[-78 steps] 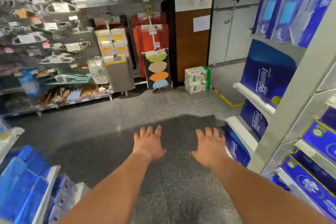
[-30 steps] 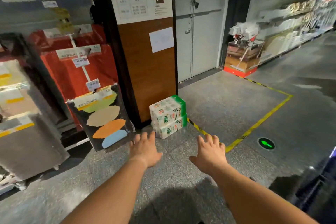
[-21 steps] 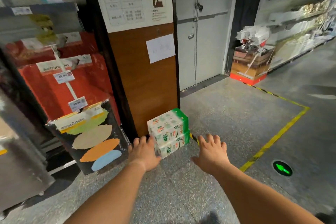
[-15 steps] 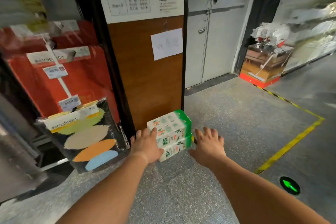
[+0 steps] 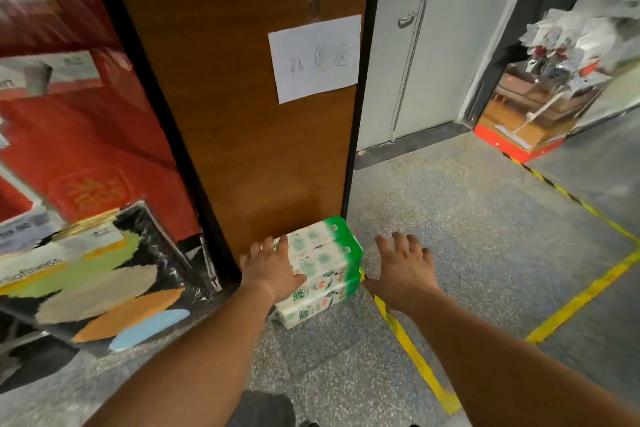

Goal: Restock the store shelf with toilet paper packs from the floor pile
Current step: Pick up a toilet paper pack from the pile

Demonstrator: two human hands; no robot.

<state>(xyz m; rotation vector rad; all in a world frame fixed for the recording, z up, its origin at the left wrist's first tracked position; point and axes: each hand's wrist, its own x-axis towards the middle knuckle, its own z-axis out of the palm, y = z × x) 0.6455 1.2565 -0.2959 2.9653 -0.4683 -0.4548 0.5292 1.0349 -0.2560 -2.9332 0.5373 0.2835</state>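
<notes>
Location of packs: stack of toilet paper packs (image 5: 320,274) on the speckled floor (image 5: 450,236), set against the foot of the brown wooden panel (image 5: 242,114), beside the yellow floor tape (image 5: 408,340).
Orientation: stacked flat, white wrap with a green end; long axis running from near left to far right, green end turned toward the far right.
Left hand: left hand (image 5: 272,269) stretched forward, fingers straight and spread, lying over the left side of the stack in the view; actual contact not determinable.
Right hand: right hand (image 5: 403,269) stretched forward to the right of the stack, fingers spread and relaxed, holding nothing, clear of the packs.
Grip state: both hands apart and unclenched; nothing clasped.
Hidden or cut off: left face of the stack covered by the left hand; number of packs in the stack uncertain; print on the wrap illegible.
Surroundings: handwritten paper note (image 5: 313,57) on the panel; grey door (image 5: 433,45) to the right; blurred red display (image 5: 76,114) to the left.
</notes>
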